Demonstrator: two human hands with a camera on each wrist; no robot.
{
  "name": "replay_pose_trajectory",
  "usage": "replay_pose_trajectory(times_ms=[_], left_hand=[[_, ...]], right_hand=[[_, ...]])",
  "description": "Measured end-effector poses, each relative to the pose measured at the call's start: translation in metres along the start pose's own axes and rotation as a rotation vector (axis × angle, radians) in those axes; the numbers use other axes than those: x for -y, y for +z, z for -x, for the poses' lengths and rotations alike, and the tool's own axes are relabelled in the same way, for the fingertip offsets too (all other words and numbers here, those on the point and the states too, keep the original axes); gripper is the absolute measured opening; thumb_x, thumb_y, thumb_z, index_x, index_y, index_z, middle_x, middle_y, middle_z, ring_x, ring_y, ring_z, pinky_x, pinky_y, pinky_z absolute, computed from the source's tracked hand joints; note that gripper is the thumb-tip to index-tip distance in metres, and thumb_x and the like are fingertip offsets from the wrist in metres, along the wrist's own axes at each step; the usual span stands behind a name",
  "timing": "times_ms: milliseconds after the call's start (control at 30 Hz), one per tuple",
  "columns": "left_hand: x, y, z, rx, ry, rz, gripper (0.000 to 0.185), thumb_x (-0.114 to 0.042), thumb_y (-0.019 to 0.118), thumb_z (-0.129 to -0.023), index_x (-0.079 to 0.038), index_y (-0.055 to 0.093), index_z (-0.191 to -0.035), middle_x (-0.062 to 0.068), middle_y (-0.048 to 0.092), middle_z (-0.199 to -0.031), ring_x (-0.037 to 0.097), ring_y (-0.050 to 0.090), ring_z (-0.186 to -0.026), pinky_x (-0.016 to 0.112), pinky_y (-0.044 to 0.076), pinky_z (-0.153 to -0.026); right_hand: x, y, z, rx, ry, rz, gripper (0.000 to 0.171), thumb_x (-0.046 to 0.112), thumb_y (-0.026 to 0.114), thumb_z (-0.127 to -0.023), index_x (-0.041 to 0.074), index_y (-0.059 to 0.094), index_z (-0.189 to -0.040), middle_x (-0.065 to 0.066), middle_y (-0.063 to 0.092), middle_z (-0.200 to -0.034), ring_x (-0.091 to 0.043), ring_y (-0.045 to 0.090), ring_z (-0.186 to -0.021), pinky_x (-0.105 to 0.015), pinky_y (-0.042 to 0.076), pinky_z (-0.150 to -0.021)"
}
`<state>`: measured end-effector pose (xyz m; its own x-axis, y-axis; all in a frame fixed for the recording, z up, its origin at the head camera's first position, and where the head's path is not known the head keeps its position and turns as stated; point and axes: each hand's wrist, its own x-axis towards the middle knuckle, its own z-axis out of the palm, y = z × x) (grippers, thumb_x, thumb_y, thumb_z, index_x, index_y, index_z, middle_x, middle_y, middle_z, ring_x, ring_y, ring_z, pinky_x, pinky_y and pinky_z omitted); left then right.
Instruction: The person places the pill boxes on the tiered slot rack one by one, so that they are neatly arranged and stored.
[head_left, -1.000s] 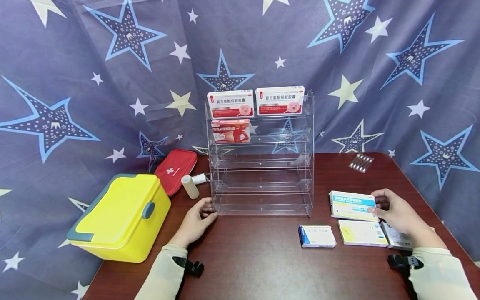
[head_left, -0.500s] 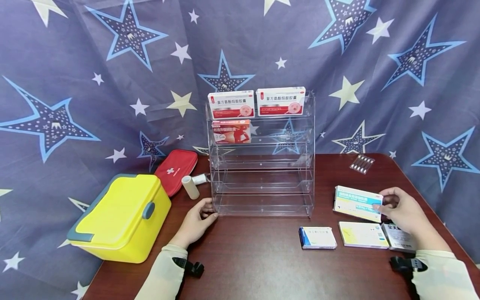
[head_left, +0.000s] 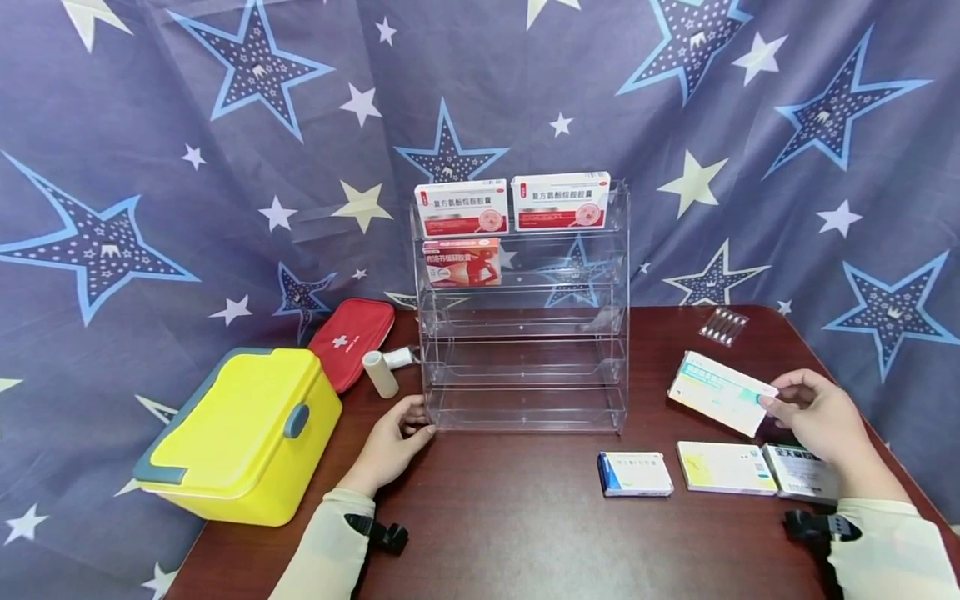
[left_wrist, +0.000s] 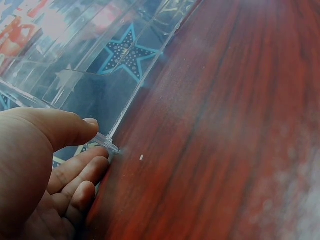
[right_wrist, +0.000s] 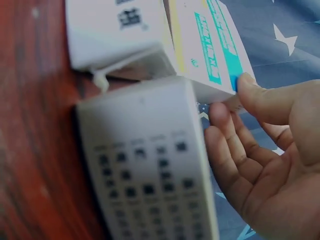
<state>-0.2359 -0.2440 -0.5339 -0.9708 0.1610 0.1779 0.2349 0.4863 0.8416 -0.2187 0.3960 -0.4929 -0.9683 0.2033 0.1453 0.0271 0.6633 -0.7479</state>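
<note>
My right hand (head_left: pixel 821 418) pinches a white and teal medicine box (head_left: pixel 718 395) by its right end, thumb in front and fingers behind. The box is tilted, its left end higher, above the right side of the table. Beneath it lie a yellow and white medicine box (head_left: pixel 726 467) and a grey medicine box (head_left: pixel 801 473), with a blue and white medicine box (head_left: pixel 636 474) to their left. My left hand (left_wrist: pixel 55 160) grips the lower left corner of a clear tiered display rack (head_left: pixel 525 420) between thumb and fingers.
The rack bears two white and red boxes (head_left: pixel 561 202) on top and a red box (head_left: pixel 462 263) below. At left are a yellow case (head_left: pixel 240 433), a red pouch (head_left: pixel 351 343) and a beige roll (head_left: pixel 380 375). A small clear pack (head_left: pixel 723 326) lies at the back right.
My right hand has lifted the white and teal box, shifted it slightly right and tilted it. The left hand stays at the rack's corner.
</note>
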Motion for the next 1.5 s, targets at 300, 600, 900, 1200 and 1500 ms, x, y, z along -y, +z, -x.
replay_pose_trajectory(times_ms=[300, 600, 900, 1200, 1500], left_hand=[[0.003, 0.0, 0.0, -0.006, 0.004, -0.001, 0.045, -0.008, 0.077, -0.095, -0.009, 0.063, -0.137, 0.006, 0.071, -0.113, 0.023, 0.067, -0.107, 0.033, 0.053, -0.089], [0.002, 0.001, -0.001, -0.019, 0.016, -0.009, 0.045, -0.006, 0.078, -0.093, -0.008, 0.063, -0.136, 0.005, 0.071, -0.112, 0.022, 0.066, -0.107, 0.033, 0.053, -0.089], [0.001, 0.002, -0.001, -0.017, 0.028, -0.006, 0.046, -0.005, 0.078, -0.093, -0.005, 0.063, -0.136, 0.009, 0.072, -0.112, 0.026, 0.067, -0.106, 0.033, 0.053, -0.088], [0.001, 0.002, -0.002, -0.014, 0.006, -0.004, 0.044, -0.006, 0.077, -0.094, -0.005, 0.063, -0.136, 0.007, 0.071, -0.112, 0.023, 0.066, -0.106, 0.032, 0.053, -0.088], [0.002, 0.001, -0.001, -0.016, 0.016, -0.001, 0.043, -0.005, 0.077, -0.094, -0.006, 0.063, -0.135, 0.007, 0.071, -0.111, 0.023, 0.067, -0.105, 0.033, 0.053, -0.088]], right_hand=[[0.028, -0.021, 0.002, -0.097, -0.004, -0.348, 0.022, 0.0, 0.071, -0.097, 0.007, 0.057, -0.113, 0.013, 0.067, -0.087, -0.003, 0.07, -0.068, -0.022, 0.058, -0.06], [0.109, -0.048, -0.011, -0.237, -0.248, -0.562, 0.026, -0.019, 0.07, -0.088, -0.004, 0.066, -0.11, 0.01, 0.075, -0.09, -0.006, 0.072, -0.061, -0.018, 0.057, -0.059], [0.197, -0.05, -0.046, -0.248, -0.33, -0.645, 0.025, -0.011, 0.078, -0.086, -0.003, 0.07, -0.109, 0.002, 0.075, -0.091, -0.007, 0.073, -0.063, -0.018, 0.057, -0.058], [0.271, -0.022, -0.084, -0.229, -0.392, -0.461, 0.027, 0.001, 0.082, -0.088, 0.002, 0.074, -0.114, 0.009, 0.074, -0.095, -0.002, 0.073, -0.069, -0.018, 0.057, -0.061], [0.306, 0.015, -0.101, -0.19, -0.405, -0.226, 0.024, 0.02, 0.082, -0.092, 0.009, 0.074, -0.112, -0.003, 0.076, -0.101, -0.007, 0.069, -0.077, -0.021, 0.047, -0.056]])
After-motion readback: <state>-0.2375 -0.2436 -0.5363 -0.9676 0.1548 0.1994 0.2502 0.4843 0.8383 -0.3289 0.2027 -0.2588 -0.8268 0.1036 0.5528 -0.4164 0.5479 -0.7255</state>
